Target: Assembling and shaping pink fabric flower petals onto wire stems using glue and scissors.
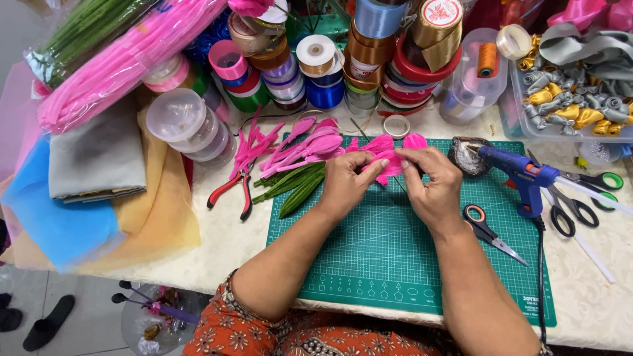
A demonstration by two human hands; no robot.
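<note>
We judge the work partway done: our left hand [348, 179] and right hand [428, 181] pinch 1 pink ribbon flower [388, 158] between them above the green cutting mat [395, 257]. Finished pink petals [306, 145] and green stems [297, 184] lie just left of our hands, unassembled. The blue glue gun [521, 175] rests near our right hand.

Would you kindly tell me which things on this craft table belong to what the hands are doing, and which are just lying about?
In use:
- left hand and right hand, pinching the pink petal piece
- green cutting mat under them

Lying about:
- blue glue gun
- red-handled pliers
- small scissors
- green stems
- ribbon spools
- folded fabrics
</note>
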